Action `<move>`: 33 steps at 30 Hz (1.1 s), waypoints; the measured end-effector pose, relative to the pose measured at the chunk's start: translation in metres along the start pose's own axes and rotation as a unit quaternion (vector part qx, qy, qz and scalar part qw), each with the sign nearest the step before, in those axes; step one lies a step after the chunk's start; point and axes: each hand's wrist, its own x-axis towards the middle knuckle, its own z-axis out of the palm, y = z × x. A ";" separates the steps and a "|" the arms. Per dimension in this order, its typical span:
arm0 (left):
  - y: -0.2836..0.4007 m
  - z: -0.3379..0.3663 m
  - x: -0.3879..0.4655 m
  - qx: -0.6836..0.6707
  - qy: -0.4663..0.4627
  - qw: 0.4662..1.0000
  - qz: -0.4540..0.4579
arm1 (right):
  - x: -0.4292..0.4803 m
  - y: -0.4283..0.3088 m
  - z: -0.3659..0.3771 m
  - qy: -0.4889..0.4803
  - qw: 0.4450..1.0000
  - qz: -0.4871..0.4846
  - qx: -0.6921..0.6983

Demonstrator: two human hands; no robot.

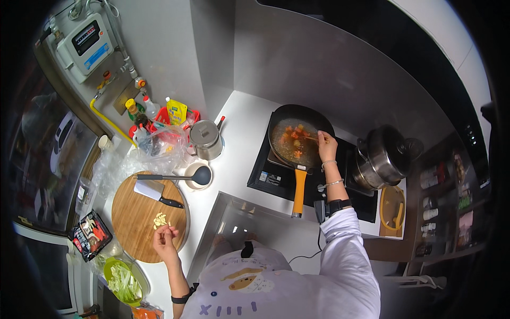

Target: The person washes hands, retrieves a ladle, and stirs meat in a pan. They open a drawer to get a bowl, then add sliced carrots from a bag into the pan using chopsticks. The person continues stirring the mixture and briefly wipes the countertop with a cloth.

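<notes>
My right hand (326, 146) grips wooden chopsticks (310, 138), whose tips reach into the black frying pan (300, 111) on the cooktop. Orange-red pieces (293, 134), perhaps tomato, sit in bubbling liquid there. The pan's orange handle (299, 191) points towards me. My left hand (165, 241) hovers at the near side of a round wooden cutting board (131, 215), its fingertips close together beside a small pile of pale yellow slices (160, 219), probably garlic. Whether a slice is between those fingers is unclear. Behind the pile lies a cleaver (149, 189) with a black handle.
A black ladle (201, 176) rests across a white bowl (191, 184) and the board's edge. Right of the pan stands a steel pot (368, 163). Around the board are a metal canister (206, 139), plastic bags (107, 171), a packaged tray (92, 235) and a green basket of leafy vegetables (139, 275).
</notes>
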 end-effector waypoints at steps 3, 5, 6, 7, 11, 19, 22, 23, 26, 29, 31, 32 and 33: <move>-0.001 -0.006 0.000 -0.002 0.008 1.000 -0.005 | 0.012 0.000 0.011 0.019 0.996 -0.064 -0.067; -0.001 -0.009 0.002 -0.001 0.018 1.000 -0.010 | 0.022 0.007 0.024 0.024 0.991 -0.079 -0.109; -0.001 -0.010 0.003 -0.003 0.014 1.000 -0.008 | 0.026 0.011 0.031 0.024 0.988 -0.077 -0.130; -0.001 -0.012 0.004 -0.005 0.014 1.000 -0.007 | 0.029 0.016 0.037 0.024 0.985 -0.062 -0.156; -0.002 -0.018 0.005 -0.004 0.021 1.000 -0.004 | 0.027 0.015 0.054 -0.032 0.993 -0.013 -0.112; -0.003 -0.015 0.009 -0.019 0.012 1.000 0.003 | -0.013 -0.025 0.040 -0.245 0.962 0.012 0.117; -0.003 -0.008 0.013 -0.033 -0.002 0.999 -0.005 | -0.028 -0.028 0.032 -0.211 0.976 -0.061 0.007; -0.003 -0.007 0.014 -0.037 -0.008 0.999 -0.003 | -0.029 -0.030 0.026 -0.181 0.979 -0.080 -0.047; -0.001 -0.006 0.015 -0.030 -0.012 0.999 0.001 | -0.024 -0.039 0.007 -0.088 0.984 -0.108 -0.108; -0.001 -0.007 0.016 -0.030 -0.012 0.999 -0.005 | -0.023 -0.045 0.006 -0.081 0.992 -0.079 -0.063; -0.002 -0.006 0.016 -0.035 -0.019 0.999 -0.011 | -0.026 -0.044 0.022 -0.107 0.990 -0.090 -0.005; -0.002 -0.004 0.017 -0.039 -0.023 0.999 -0.011 | -0.026 -0.042 0.035 -0.114 0.990 -0.077 0.025; -0.002 -0.003 0.018 -0.041 -0.024 0.999 -0.014 | -0.026 -0.040 0.048 -0.124 0.991 -0.035 0.044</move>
